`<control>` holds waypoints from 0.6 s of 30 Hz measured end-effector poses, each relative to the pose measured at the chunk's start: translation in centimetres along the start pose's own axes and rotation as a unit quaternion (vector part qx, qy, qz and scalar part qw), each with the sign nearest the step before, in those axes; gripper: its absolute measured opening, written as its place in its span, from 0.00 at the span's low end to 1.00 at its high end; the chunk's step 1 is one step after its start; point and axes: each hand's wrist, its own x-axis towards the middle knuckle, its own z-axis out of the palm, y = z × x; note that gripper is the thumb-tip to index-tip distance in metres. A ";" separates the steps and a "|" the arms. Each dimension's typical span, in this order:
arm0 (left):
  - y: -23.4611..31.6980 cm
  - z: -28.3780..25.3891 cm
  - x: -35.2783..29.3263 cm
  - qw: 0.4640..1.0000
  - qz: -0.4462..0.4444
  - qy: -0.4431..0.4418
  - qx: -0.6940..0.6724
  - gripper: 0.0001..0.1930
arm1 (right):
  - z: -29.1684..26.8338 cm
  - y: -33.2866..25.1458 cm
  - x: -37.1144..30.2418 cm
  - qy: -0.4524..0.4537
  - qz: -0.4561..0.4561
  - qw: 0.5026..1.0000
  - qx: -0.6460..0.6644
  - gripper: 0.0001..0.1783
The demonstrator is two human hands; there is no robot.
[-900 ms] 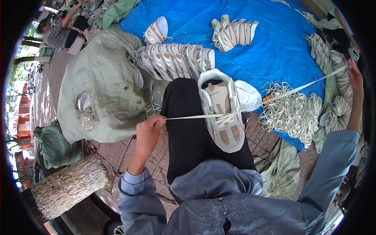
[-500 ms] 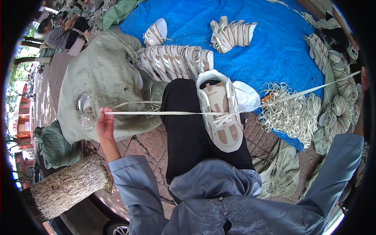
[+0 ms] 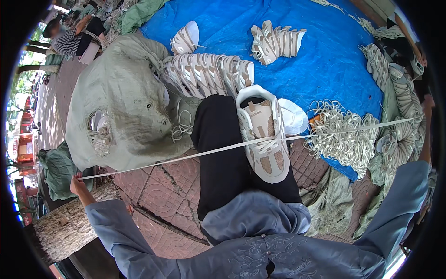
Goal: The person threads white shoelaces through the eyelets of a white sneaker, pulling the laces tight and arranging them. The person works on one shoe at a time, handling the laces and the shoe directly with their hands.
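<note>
A white and beige sneaker upper (image 3: pixel 266 135) lies over my right thigh, its toe toward me. A flat white shoelace (image 3: pixel 195 156) runs through its lowest eyelets and stretches taut out to both sides. Far out on the left, my left hand (image 3: pixel 80 187) is closed, pinching one end of the lace. My right hand (image 3: pixel 428 106), at the dim right rim, is closed around the other side of the lace; its fingers show only in part. A white padded piece (image 3: pixel 292 116) shows just right of the upper.
A blue tarp (image 3: pixel 320 69) bears a row of nested uppers (image 3: pixel 209 74), a smaller stack (image 3: pixel 276 42) and a tangled heap of laces (image 3: pixel 346 137). A large grey-green sack (image 3: pixel 121 102) stands left. Bundled uppers (image 3: pixel 404 102) line the right. A tree trunk (image 3: pixel 76 223) lies low left.
My left hand has moved outward to the left and nearer to me, pulling the lace out into a long slanting line. The right hand has lowered slightly.
</note>
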 end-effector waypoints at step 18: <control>1.7 16.5 -47.8 0.790 -0.084 -0.607 0.032 0.06 | -1.7 -56.0 -23.8 -0.350 -0.302 0.568 0.681 0.18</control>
